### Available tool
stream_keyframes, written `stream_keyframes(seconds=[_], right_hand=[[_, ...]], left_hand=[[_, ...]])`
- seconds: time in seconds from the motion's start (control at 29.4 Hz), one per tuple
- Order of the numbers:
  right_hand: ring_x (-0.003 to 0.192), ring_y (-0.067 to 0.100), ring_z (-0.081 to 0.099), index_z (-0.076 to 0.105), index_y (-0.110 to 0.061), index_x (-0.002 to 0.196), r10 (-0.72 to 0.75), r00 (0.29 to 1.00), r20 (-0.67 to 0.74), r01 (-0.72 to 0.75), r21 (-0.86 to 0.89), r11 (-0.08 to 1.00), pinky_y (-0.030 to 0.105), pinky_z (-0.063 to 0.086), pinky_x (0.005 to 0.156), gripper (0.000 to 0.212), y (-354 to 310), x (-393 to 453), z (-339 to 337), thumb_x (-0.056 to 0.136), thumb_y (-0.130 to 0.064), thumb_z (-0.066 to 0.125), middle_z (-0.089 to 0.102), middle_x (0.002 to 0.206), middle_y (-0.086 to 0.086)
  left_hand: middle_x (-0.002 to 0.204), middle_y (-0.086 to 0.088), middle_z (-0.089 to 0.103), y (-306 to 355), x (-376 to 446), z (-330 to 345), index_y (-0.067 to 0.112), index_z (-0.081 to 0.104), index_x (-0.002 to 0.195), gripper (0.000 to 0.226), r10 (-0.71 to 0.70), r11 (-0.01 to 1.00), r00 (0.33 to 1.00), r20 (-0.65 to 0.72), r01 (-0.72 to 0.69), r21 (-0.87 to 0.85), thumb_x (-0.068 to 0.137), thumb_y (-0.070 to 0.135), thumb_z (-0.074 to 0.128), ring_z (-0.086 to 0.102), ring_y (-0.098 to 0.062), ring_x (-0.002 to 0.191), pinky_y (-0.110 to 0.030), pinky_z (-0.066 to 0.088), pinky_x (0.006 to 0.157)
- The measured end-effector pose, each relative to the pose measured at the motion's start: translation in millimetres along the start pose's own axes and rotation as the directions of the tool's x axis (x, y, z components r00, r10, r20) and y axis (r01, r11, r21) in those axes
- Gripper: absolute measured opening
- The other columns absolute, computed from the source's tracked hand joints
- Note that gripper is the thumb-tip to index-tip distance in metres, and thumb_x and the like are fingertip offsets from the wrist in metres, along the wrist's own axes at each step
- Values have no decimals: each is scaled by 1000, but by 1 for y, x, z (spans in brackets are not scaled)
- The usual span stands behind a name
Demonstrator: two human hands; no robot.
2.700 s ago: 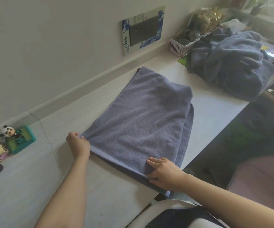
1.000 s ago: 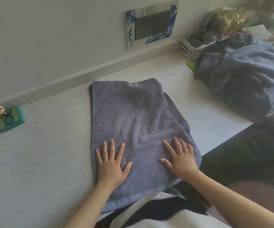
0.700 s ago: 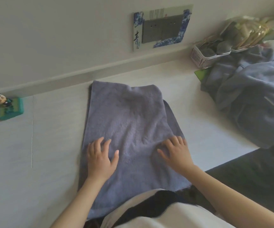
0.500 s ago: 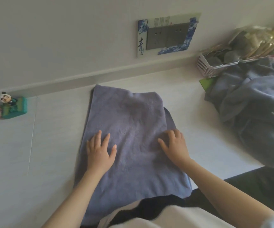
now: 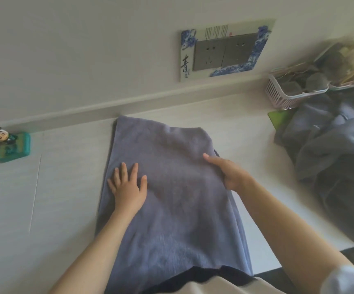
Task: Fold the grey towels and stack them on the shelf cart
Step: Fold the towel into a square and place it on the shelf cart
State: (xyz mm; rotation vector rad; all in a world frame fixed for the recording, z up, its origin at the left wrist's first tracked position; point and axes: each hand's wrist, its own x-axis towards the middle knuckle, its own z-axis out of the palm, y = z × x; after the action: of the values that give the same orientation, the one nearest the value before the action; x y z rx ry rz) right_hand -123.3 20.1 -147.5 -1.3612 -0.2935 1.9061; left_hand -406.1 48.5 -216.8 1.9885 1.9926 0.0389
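A grey towel [image 5: 171, 209], folded into a long rectangle, lies flat on the white counter [image 5: 55, 187] in front of me, its far end near the wall. My left hand [image 5: 128, 187] presses flat on its left half, fingers spread. My right hand [image 5: 229, 172] sits at the towel's right edge, thumb on top and fingers curled under the edge, gripping it. A heap of unfolded grey towels [image 5: 333, 158] lies at the right end of the counter. No shelf cart is in view.
A pink slotted basket [image 5: 286, 96] full of packets stands at the back right. Small panda and toy figures with a teal box [image 5: 8, 145] sit at the left by the wall. A wall socket plate [image 5: 224, 52] is above the counter.
The towel was turned and pulled lengthwise toward me, then smoothed with both palms. My right hand has moved from flat on top to gripping the right edge.
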Motion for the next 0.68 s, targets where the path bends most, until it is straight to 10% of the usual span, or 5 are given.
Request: stream_keyframes(seconds=[0.17,0.27,0.44,0.68], right_hand=[[94,28,66,58,-6,118,-23,984,178,-23,256,966,35,56,74,68,-11,24,-12,73,-57,62,66,106,13],[89,22,65,49,-23,127,-159,984,78,117,389,914,33,55,71,71,-22,35,-24,66,-39,82,56,115,5],[68,22,69,55,-31,122,-276,951,-139,305,554,774,31,56,56,46,-39,31,-36,77,-22,62,69,86,8],[79,23,62,61,-16,106,-100,992,-75,124,484,866,30,54,64,63,-42,54,-38,51,-31,88,60,93,7]], left_hand=[[159,-13,3,1,18,0,26,20,150,73,-35,999,999,8,35,31,83,55,17,-2,-33,146,-54,-5,114],[159,-13,-3,1,21,4,28,11,152,74,-57,995,998,13,55,82,84,58,12,-7,-34,146,-54,-10,112],[159,-15,4,1,27,8,28,14,151,78,-29,990,999,-21,32,137,82,62,3,1,-38,145,-58,-6,112],[153,-29,16,16,39,10,15,33,147,79,-58,997,997,-56,60,44,83,58,16,9,-47,142,-57,-1,113]])
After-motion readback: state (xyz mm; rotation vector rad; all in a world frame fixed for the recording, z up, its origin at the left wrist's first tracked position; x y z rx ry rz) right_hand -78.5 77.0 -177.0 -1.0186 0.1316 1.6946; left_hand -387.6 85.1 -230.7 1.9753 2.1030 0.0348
